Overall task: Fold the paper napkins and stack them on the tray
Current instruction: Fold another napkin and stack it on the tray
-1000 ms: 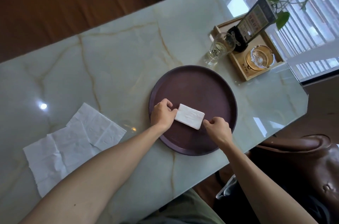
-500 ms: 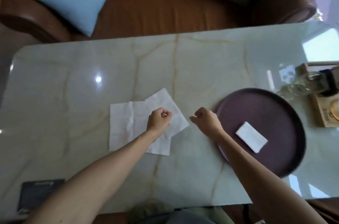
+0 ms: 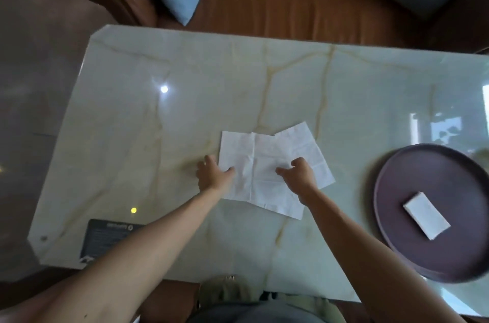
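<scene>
Unfolded napkins [image 3: 267,164] flat on counter [image 3: 185,111]. Left hand [image 3: 213,173] spread, pressing left edge; right hand [image 3: 300,171] loosely spread above right half. Folded napkin [image 3: 426,215] on tray [image 3: 397,190].

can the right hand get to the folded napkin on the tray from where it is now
Probably yes. The right hand rests on the unfolded napkins, and the folded napkin lies uncovered on the tray to that hand's own side. Only bare table and the tray's low rim lie between.
</scene>
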Tool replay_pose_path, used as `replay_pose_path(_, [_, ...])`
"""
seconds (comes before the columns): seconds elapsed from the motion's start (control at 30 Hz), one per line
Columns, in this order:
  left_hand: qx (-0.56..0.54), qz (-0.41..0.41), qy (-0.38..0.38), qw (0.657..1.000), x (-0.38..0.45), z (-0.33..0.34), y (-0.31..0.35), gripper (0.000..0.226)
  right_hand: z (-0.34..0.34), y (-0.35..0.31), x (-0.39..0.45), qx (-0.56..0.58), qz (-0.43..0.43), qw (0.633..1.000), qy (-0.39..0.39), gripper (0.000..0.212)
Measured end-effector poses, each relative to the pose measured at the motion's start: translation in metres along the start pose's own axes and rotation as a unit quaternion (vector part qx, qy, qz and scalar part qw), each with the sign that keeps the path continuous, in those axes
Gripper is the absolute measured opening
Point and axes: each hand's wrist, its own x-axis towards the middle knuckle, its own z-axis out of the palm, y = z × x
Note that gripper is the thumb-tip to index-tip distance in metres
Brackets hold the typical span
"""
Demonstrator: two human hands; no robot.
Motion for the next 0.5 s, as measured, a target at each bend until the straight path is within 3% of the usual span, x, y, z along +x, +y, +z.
replay_pose_path(0.07, [-0.015,0.004,-0.011,1.000,0.008,-0.005,-0.005,0.065,0.015,0.000,-0.002,0.024,0.021,0.999,0.038,0.043])
replay_pose_path(0.17, [-0.071,0.000,-0.059,0.996,0.015,-0.006,-0.011,0.061,0.031,-0.004,-0.001,0.126,0.076,0.988,0.038,0.044])
replay_pose_path(0.27, [-0.115,-0.007,-0.113,0.987,0.018,-0.004,-0.015,0.034,0.038,-0.009,-0.001,0.142,0.099,0.984,0.030,0.028])
replay_pose_path(0.3, [-0.125,-0.001,-0.125,0.984,0.020,-0.003,-0.017,0.027,0.039,-0.011,-0.003,0.134,0.093,0.986,0.031,0.023])
replay_pose_path(0.4, [-0.146,0.004,-0.145,0.979,0.022,-0.005,-0.020,0.039,0.040,-0.021,-0.013,0.074,0.035,0.995,0.061,0.023])
replay_pose_path(0.5, [-0.175,0.006,-0.158,0.972,0.023,-0.012,-0.018,0.029,0.040,-0.034,-0.027,0.037,-0.042,0.994,0.089,0.019])
